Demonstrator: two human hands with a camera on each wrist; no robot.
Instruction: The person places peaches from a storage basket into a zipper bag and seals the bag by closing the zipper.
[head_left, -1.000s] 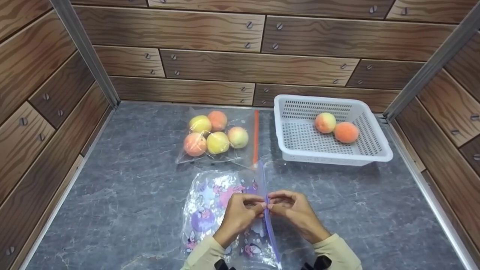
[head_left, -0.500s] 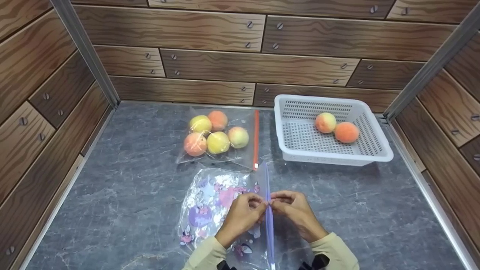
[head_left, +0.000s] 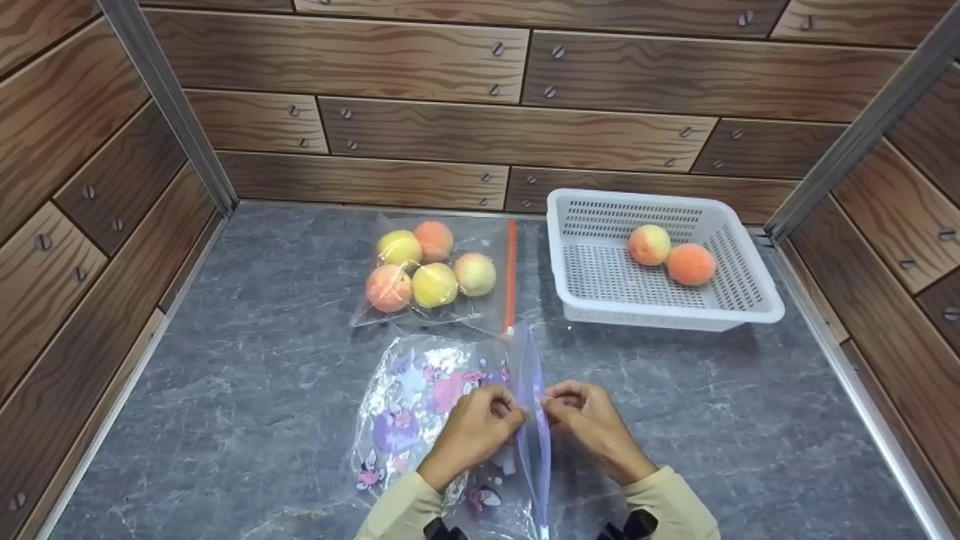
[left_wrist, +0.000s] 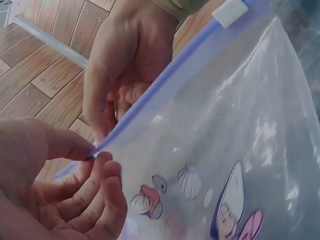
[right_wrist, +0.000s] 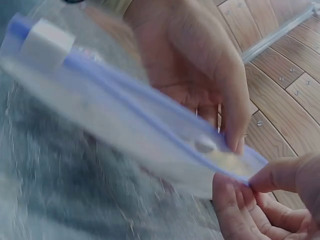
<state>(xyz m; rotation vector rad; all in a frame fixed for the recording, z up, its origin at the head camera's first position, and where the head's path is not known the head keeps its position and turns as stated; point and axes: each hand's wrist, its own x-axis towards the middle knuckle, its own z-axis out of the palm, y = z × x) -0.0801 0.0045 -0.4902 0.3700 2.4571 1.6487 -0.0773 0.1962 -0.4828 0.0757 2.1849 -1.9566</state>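
Observation:
A clear zip bag (head_left: 395,431) printed with pink and purple cartoon figures lies in front of me, its purple zip edge toward the right. My left hand (head_left: 480,424) pinches the left lip of its mouth between thumb and fingertips. Opposite it, my right hand (head_left: 589,420) pinches the right lip. Between the two hands the lips stand apart, and a narrow gap shows in the head view. A white slider (left_wrist: 230,12) sits at one end of the purple zip, the end nearest me. No fruit shows inside this bag.
Behind it lies another clear bag (head_left: 491,300) with an orange zip, holding several peaches (head_left: 435,285). A white perforated basket (head_left: 600,311) at the back right holds two peaches (head_left: 691,265). Wood-patterned walls (head_left: 420,127) enclose the grey marbled tabletop (head_left: 247,390).
The hands, close together before at the purple zip, have drawn slightly apart. The bag's mouth has parted between them. The peaches and basket have stayed in place.

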